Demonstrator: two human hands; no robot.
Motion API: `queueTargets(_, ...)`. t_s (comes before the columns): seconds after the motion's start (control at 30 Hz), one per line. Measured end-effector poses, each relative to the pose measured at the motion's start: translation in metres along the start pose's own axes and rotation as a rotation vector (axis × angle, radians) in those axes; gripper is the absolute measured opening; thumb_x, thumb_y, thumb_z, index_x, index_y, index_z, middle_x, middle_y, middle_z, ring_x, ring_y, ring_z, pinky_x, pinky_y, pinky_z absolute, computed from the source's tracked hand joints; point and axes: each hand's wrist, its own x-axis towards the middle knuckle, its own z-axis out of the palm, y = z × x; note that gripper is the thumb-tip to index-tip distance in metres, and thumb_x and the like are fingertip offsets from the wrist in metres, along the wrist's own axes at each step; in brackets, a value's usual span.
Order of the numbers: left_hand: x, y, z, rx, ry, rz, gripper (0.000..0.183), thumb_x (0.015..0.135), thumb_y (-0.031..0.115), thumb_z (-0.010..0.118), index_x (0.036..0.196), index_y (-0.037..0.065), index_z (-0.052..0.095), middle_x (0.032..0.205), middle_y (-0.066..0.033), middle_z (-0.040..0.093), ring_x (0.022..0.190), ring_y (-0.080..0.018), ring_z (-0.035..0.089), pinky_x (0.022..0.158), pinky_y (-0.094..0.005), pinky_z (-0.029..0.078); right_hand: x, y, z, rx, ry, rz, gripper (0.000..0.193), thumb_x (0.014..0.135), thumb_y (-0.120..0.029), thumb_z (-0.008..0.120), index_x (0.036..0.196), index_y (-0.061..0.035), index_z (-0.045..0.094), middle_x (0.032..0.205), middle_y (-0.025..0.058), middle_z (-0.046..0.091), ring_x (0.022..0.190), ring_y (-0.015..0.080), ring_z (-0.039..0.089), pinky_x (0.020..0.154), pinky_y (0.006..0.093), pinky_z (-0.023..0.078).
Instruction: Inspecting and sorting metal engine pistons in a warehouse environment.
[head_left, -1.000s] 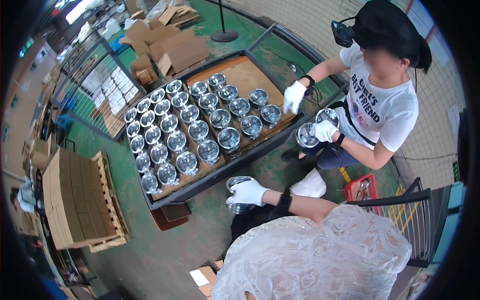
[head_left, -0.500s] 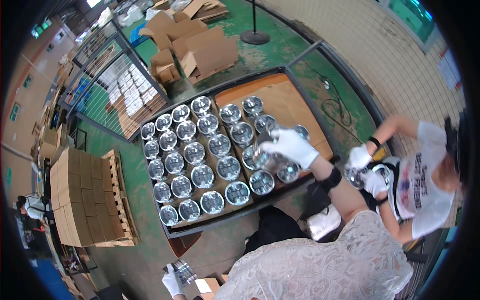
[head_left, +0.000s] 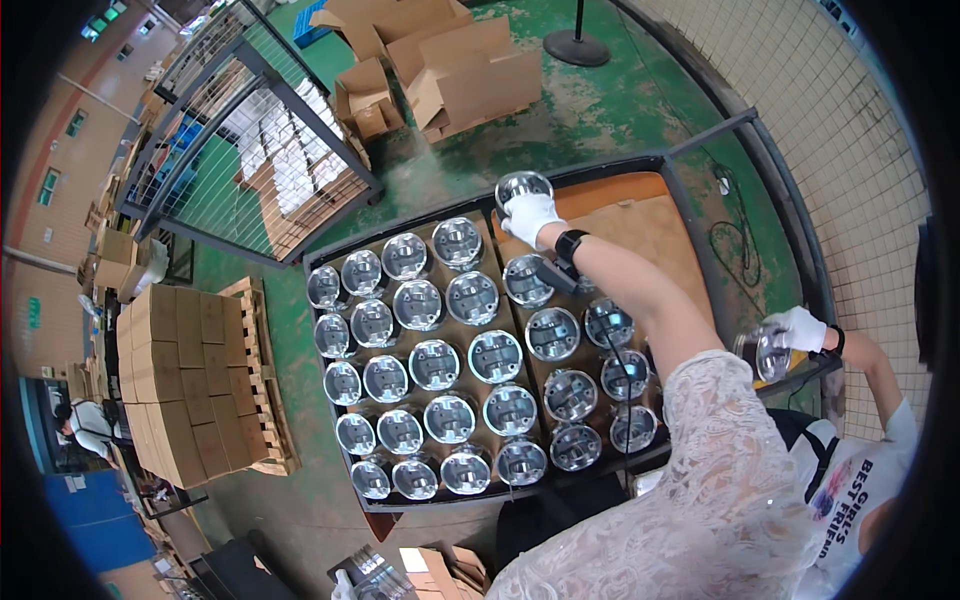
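"Reaching to the far rim, in the head view! The right hand (head_left: 530, 218) is seen with fingers curled round a shiny piston (head_left: 524, 188), held beyond the first column in the right half of the tray (head_left: 640, 230)."

"And how is it best set down?"

"Squarely in line, it would seem, lowered gently so no neighbour is knocked. The thin black cable (head_left: 628, 410), dangling over the nearer pistons, should be kept from snagging."

"The left hand (head_left: 343, 585)?"

"Cut off by the lower edge, beside more metal pieces (head_left: 375, 575); whether its fingers are spread or closed cannot be told."

"Any change?"

"Half a second ago the right hand was seen over the right half's middle; now the far side has been reached. Across, a piston is now held out by the co-worker's hand (head_left: 797, 328) near the tray's corner."
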Motion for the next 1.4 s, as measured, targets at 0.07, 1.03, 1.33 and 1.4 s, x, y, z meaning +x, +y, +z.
queueTargets(0.07, -0.012, 0.033, 0.011, 0.006, 0.040, -0.032, 0.045, 0.095, 0.042, 0.058, 0.095, -0.002, 0.069, 0.083, -0.0041, 0.066, 0.070, -0.0119, 0.055, 0.060, -0.0259, 0.044, 0.016, 0.005, 0.042, -0.054, -0.007, -0.005, 0.026, 0.080, -0.033, 0.067, 0.089, -0.0099, 0.073, 0.090, 0.0177, 0.069, 0.088, 0.0348, 0.066, 0.080, 0.0453, 0.051)
queueTargets(1.03, -0.060, 0.331, 0.645, 0.737, -0.658, 1.790, 0.025, 0.085, 0.026, 0.058, 0.092, 0.005, 0.071, 0.089, -0.0206, 0.069, 0.083, -0.0382, 0.067, 0.075, -0.0463, 0.053, -0.414, -0.011, -0.016, 0.610, 0.106, 0.621, 0.021, 0.086, -0.025, 0.064, 0.095, -0.0090, 0.073, 0.085, 0.0152, 0.070, 0.079, 0.0312, 0.068, 0.071, 0.0389, 0.054)
queueTargets(1.33, -0.007, 0.264, 0.717, 0.764, -0.524, 1.864, 0.030, 0.086, 0.030, 0.060, 0.100, 0.005, 0.069, 0.097, -0.0215, 0.068, 0.091, -0.0397, 0.065, 0.080, -0.0452, 0.052, -0.480, -0.018, 0.003, 0.517, 0.040, 0.908, 0.021, 0.086, -0.027, 0.061, 0.095, -0.0116, 0.073, 0.085, 0.0150, 0.070, 0.080, 0.0330, 0.067, 0.073, 0.0442, 0.053)
queueTargets(1.4, -0.034, 0.267, 0.696, 0.828, -0.503, 1.858, 0.031, 0.088, 0.031, 0.057, 0.102, 0.005, 0.068, 0.101, -0.0221, 0.067, 0.096, -0.0396, 0.064, 0.083, -0.0449, 0.051, -0.482, -0.011, 0.007, 0.482, 0.089, 0.806, 0.020, 0.086, -0.026, 0.061, 0.093, -0.0106, 0.072, 0.084, 0.0150, 0.069, 0.078, 0.0333, 0.067, 0.071, 0.0452, 0.052)
